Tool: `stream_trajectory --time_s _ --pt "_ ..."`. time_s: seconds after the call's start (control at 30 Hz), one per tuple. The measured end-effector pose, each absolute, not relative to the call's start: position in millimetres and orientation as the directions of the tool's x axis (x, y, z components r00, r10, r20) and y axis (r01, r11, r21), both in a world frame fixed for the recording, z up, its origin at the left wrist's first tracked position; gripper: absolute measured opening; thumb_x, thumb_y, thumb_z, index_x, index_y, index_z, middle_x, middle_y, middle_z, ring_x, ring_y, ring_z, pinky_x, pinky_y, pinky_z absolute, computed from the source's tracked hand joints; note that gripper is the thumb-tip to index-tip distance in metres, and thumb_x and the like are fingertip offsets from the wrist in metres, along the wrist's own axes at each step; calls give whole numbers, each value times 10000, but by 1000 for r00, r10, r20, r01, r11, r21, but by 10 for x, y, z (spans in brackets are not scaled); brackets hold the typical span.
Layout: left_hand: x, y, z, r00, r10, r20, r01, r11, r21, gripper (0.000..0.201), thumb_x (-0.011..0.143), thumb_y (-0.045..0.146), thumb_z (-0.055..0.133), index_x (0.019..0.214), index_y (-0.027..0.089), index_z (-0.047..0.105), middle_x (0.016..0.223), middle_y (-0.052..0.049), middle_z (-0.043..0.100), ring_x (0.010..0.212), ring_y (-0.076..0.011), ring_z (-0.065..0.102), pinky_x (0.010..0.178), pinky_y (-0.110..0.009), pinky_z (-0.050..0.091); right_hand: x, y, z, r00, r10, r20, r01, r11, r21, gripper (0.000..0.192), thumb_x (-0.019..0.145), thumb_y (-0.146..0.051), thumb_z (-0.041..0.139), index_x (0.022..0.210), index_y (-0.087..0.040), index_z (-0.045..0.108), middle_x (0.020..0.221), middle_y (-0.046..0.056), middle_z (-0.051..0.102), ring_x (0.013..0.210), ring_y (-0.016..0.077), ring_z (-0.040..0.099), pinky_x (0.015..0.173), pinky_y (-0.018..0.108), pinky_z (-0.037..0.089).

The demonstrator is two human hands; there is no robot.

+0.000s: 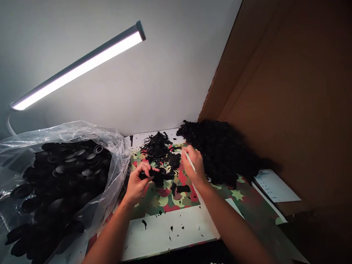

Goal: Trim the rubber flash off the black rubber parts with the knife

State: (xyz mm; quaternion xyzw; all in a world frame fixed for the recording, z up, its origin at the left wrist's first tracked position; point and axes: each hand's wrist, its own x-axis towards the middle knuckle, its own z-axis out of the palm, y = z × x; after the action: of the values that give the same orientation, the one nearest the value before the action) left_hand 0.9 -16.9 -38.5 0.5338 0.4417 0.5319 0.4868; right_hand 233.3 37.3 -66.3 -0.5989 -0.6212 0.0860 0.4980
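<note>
My left hand [139,180] is closed, its fingers pinching a black rubber part [157,177] above the patterned mat. This part's exact shape is hard to make out against the dark scraps. Over to the right, my right hand [194,164] is wrapped round a slim white pen-like tool [190,161]; its working tip cannot be made out. The two hands are apart. Between and beyond them lies a small heap of black scraps [158,143], with loose strips [180,189] nearer to me on the mat.
At left, a clear plastic bag [119,146] holds many round, ribbed black rubber parts [68,161]. A large black scrap pile [220,150] leans against a cardboard wall [288,91] at right, near a white printed sheet [276,187]. A lit bar lamp [82,71] hangs above.
</note>
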Motion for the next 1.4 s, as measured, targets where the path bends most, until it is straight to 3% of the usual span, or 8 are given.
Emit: stream_trajectory --time_s 0.13,0.27,0.37,0.53,0.73,1.07,1.27,1.4 --pt "-22 -152 -412 -54 981 187 -39 -189 981 401 593 382 883 613 201 526 769 -8 538 778 -192 574 762 -312 491 2536 415 -597 254 888 385 530 205 -823 183 869 -330 535 706 -249 521 760 71 733 662 217 636 648 313 462" --pt "-11 -134 -430 -59 981 184 7 -184 983 359 605 368 874 642 202 558 759 -11 568 770 -187 539 729 -290 457 2289 244 -544 -165 958 235 145 259 -955 254 863 -398 597 683 -234 520 939 69 789 778 210 689 698 327 519" --pt "-17 -140 -435 -37 981 190 39 -189 981 319 633 339 854 663 198 570 773 -10 569 774 -184 535 747 -292 440 2027 72 -504 -305 926 225 -1 236 -972 273 886 -386 602 687 -228 501 1047 82 787 851 211 707 760 354 543" --pt "-23 -163 -461 20 983 182 59 -183 981 306 715 446 773 748 200 596 816 -16 559 782 -190 528 715 -289 436 1897 -80 -424 -293 907 303 89 341 -936 172 918 -316 573 772 -227 595 1058 60 784 852 200 723 757 337 566" --pt "61 -175 -437 -80 976 204 174 -188 967 442 579 391 892 658 204 499 755 12 568 756 -177 540 731 -281 443 1936 -123 -415 -376 810 450 178 540 -823 122 930 -214 568 836 -230 644 1047 50 782 928 208 743 813 345 595" --pt "61 -183 -387 -59 972 227 227 -208 952 515 555 550 890 617 202 516 774 -27 670 761 -205 624 739 -317 502 1937 -101 -471 -442 701 560 238 694 -680 143 963 -183 524 991 -245 651 1151 68 750 1001 213 715 896 380 581" --pt "74 -212 -329 -38 959 282 346 -252 904 445 600 480 883 598 212 528 656 16 613 657 -173 571 645 -283 464 1813 -130 -590 -486 568 664 351 823 -446 182 1003 -160 443 1016 -225 613 1057 106 753 960 236 706 843 396 554" --pt "59 -240 -317 -43 959 279 334 -249 909 443 591 444 894 590 214 516 694 2 630 719 -192 603 697 -299 481 1859 -8 -661 -357 721 594 579 669 -466 235 986 -124 394 869 -222 572 928 121 730 876 255 691 787 405 515"
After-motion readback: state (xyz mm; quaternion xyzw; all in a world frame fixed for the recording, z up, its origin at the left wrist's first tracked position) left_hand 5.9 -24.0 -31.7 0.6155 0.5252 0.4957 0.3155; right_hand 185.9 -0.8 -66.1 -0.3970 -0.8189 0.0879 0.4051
